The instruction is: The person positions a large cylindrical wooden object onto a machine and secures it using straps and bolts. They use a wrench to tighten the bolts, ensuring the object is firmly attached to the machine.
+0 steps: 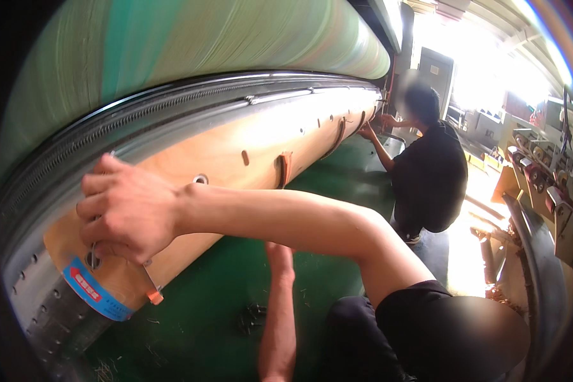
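My right hand (130, 213) reaches across to the left over a long, curved tan wooden board (191, 162). It is closed, fingers curled round what looks like a thin metal rod (94, 256). The rod's lower end shows below the fingers at a hole in the board; most of it is hidden. A blue label with a red arrow (92, 290) sits by the board's end, near an orange-tipped metal strip (153, 294). My left hand (278, 256) is lower down, beyond the board's lower edge, its fingers hidden behind my right forearm.
A large greenish roller (223, 38) runs above the board. A perforated metal cylinder (44, 325) shows past its end. A co-worker in black (430, 172) crouches at the far end, hands near the board. Green floor (204, 305) lies below; machinery (541, 165) stands at right.
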{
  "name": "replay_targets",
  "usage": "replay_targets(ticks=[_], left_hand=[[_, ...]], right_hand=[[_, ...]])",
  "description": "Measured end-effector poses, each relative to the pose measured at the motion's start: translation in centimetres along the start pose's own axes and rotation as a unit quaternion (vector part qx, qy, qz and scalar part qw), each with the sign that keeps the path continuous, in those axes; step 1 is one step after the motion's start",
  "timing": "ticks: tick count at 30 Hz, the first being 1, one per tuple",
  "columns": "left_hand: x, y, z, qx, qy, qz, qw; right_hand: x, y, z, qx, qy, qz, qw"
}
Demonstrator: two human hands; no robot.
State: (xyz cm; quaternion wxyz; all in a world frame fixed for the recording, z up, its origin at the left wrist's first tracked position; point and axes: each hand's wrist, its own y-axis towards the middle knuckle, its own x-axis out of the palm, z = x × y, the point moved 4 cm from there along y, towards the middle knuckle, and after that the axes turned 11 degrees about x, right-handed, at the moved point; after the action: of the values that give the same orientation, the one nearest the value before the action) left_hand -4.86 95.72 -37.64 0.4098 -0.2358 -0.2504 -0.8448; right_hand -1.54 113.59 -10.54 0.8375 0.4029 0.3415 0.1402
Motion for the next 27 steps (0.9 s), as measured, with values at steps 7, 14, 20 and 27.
replay_targets(ticks=[7, 14, 20, 27], left_hand=[[8.5, -4.3, 2.2, 0.121, 0.421, -0.478, 0.761], [-1.5, -5.9, 7.7, -0.084, 0.634, -0.511, 0.574], [-10.5, -6.6, 13.2, -0.093, 0.718, -0.365, 0.585], [-16.0, -7.1, 10.2, -0.136, 0.681, -0.361, 0.622]], right_hand=[[-2.1, 1.5, 1.1, -0.090, 0.026, -0.026, 0.995], [-5.6, 0.4, 1.2, 0.172, 0.163, 0.170, 0.957], [-13.7, -14.1, -6.3, 0.533, 0.162, -0.034, 0.830], [-8.7, -31.5, -10.3, 0.773, 0.274, -0.201, 0.536]])
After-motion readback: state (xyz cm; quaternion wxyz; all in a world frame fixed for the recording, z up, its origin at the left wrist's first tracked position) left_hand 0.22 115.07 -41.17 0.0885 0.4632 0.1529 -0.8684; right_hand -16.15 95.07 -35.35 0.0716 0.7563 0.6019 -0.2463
